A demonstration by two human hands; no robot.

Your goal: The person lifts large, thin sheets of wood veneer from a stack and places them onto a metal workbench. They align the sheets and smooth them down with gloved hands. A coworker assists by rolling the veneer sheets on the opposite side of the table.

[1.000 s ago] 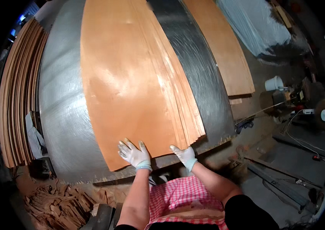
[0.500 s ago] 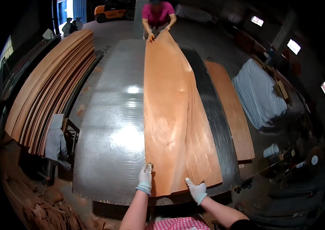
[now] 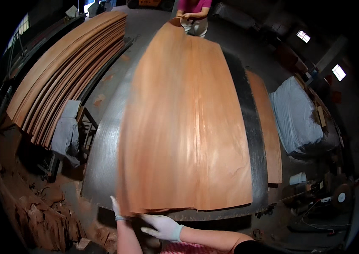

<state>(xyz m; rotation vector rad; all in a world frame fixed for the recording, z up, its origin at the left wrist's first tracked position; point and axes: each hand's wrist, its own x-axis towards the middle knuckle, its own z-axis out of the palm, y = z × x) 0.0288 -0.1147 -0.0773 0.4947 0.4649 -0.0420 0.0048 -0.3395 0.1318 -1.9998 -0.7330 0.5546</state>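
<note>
Thin orange-brown wood veneer sheets (image 3: 226,127) lie lengthwise on a dark, shiny table (image 3: 103,165). The left-hand veneer sheet (image 3: 158,118) is blurred by motion, and its far end curls up in a co-worker's hands (image 3: 186,17). My left hand (image 3: 116,208), in a white glove, grips this sheet's near left corner; the sheet hides part of the fingers. Just below the near edge is my right hand (image 3: 164,227), also gloved in white, with fingers apart and pointing left. Whether its upper fingers touch the sheet I cannot tell.
A tall stack of curved veneer (image 3: 61,80) stands on the left, beside a grey cloth (image 3: 66,131) over a frame. To the right are another veneer stack (image 3: 268,127), a covered pile (image 3: 295,118), a white bucket (image 3: 298,178) and a machine (image 3: 336,194). Scraps (image 3: 48,220) lie lower left.
The upper veneer has swung left, uncovering a wide flat sheet at its right. Both my hands have moved left, the right one leaving the right near edge. The co-worker has lifted the far end.
</note>
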